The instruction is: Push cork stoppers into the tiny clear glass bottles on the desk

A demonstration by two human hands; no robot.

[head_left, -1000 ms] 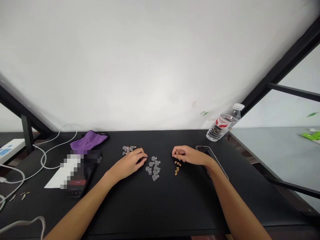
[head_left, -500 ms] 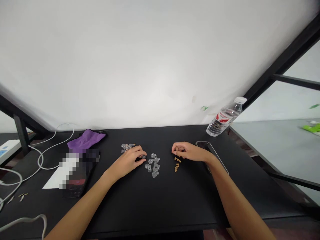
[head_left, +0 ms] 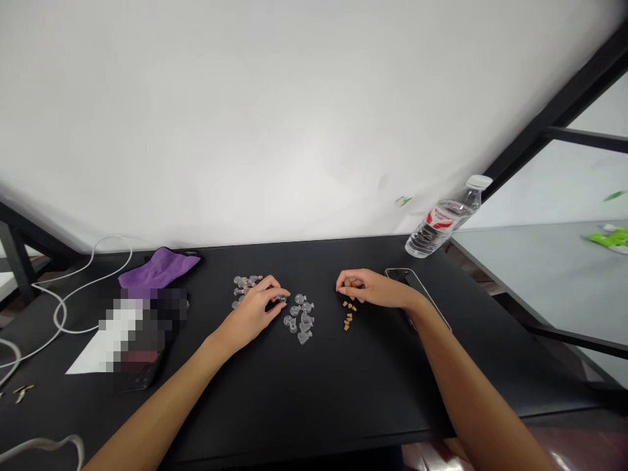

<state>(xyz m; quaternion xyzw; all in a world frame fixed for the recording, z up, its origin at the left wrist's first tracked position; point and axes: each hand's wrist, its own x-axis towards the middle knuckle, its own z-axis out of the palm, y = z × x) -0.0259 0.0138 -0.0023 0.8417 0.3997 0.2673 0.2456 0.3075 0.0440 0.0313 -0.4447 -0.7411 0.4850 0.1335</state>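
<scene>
Left hand (head_left: 250,315) and right hand (head_left: 370,289), both curled inward (and well apart)

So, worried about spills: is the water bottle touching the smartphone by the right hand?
Apart: the head view shows the water bottle beyond the smartphone, with black tabletop between them.

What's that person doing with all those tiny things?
Someone's left hand holds a small clear piece beside a cluster of clear pieces on a black table. A second clear pile lies between the hands. The right hand hovers just above some tiny tan bits.
</scene>
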